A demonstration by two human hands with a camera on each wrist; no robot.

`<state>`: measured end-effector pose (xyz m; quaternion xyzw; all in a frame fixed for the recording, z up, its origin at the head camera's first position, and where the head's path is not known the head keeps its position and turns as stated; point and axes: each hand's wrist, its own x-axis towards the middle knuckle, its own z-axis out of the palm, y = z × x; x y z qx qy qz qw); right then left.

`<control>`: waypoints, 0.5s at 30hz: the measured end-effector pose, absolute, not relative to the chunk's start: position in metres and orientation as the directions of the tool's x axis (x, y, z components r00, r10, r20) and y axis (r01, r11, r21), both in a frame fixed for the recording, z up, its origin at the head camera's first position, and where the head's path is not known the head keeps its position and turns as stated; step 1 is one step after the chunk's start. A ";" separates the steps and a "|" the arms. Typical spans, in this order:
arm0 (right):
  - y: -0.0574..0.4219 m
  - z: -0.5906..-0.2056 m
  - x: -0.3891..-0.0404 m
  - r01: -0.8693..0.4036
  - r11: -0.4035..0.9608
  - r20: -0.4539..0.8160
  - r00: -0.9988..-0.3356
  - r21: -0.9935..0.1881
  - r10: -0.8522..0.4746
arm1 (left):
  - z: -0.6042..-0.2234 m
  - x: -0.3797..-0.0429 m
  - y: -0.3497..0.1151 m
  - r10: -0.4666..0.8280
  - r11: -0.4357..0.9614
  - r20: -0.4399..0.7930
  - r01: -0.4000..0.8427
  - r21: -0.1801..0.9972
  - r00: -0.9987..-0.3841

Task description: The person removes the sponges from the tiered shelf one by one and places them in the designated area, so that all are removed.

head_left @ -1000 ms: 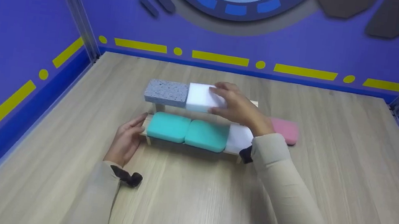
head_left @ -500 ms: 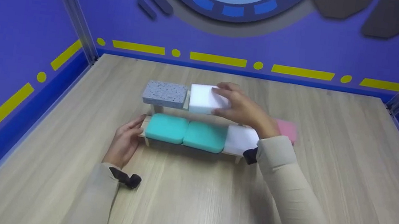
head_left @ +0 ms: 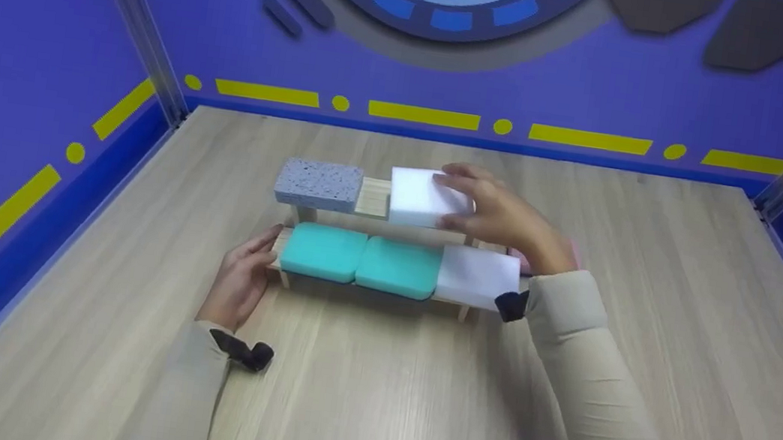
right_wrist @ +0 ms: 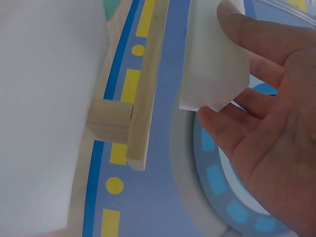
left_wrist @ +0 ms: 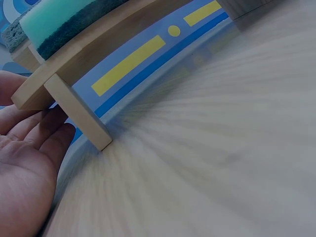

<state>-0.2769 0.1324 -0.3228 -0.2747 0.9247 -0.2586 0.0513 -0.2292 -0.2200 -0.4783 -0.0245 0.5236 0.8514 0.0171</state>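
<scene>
My right hand pinches a white sponge block between thumb and fingers. In the right wrist view that block hangs apart from the upper shelf of a two-tier wooden rack. My left hand holds the left end of the lower shelf; the left wrist view shows its thumb above the board and fingers below. On the upper shelf, a speckled grey sponge lies at the left. The lower shelf bears two teal sponges with dark scouring undersides, a left one and a middle one, beside another white block.
A pink sponge lies on the table behind the rack's right end, mostly hidden by my right wrist. Blue walls with yellow marks border the wooden table at the back and sides.
My right hand has moved the white block rightward, away from the grey sponge, baring a stretch of upper shelf between them. The left hand keeps its hold on the rack.
</scene>
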 end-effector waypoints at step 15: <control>0.156 -0.321 -0.276 -0.437 0.717 0.020 -0.860 -0.544 -0.510 | -0.478 -0.229 -0.219 -0.009 -0.447 -0.070 -0.058 0.893 -0.998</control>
